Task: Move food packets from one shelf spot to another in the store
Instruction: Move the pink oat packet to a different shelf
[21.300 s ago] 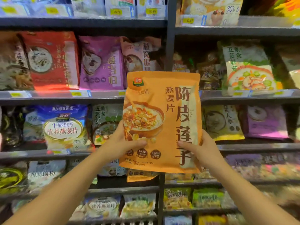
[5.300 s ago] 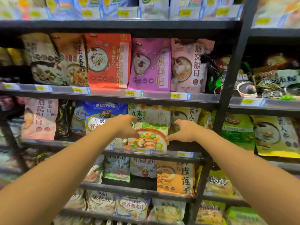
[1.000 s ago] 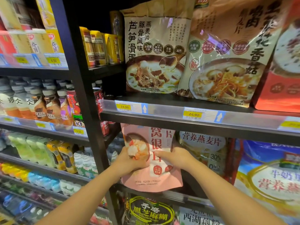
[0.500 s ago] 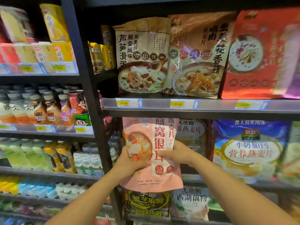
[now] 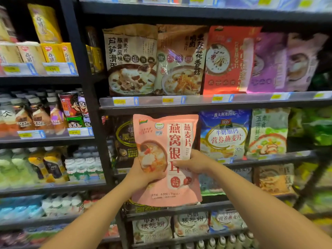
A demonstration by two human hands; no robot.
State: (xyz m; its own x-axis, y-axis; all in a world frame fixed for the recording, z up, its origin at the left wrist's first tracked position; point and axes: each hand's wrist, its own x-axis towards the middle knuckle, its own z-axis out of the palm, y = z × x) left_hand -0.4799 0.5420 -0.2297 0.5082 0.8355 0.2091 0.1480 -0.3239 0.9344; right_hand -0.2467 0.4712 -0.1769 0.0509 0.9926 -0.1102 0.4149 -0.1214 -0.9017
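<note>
Both hands hold a pink oat packet [image 5: 167,159] upright in front of the shelving, clear of any shelf. It hangs before the second shelf [image 5: 265,158], covering part of a dark packet [image 5: 124,139] behind it and standing just left of a blue-and-white packet [image 5: 224,133]. The left hand [image 5: 143,175] grips the lower left of the pouch, thumb curled over the printed bowl; the right hand [image 5: 194,162] grips the right edge at mid-height, thumb pressed across the front and fingers wrapped behind.

The pouch looks like soft, glossy film over loose contents — it dimples under both thumbs, so it will likely flex and sag rather than stay flat. The smooth skin could slip from a light pinch. Its printed weight suggests modest heft, easy for two hands. Holding both side edges near the middle, as here, seems soundest; gripping only the top seal would let the filled bottom swing. Where it is bound for cannot be told.
</note>
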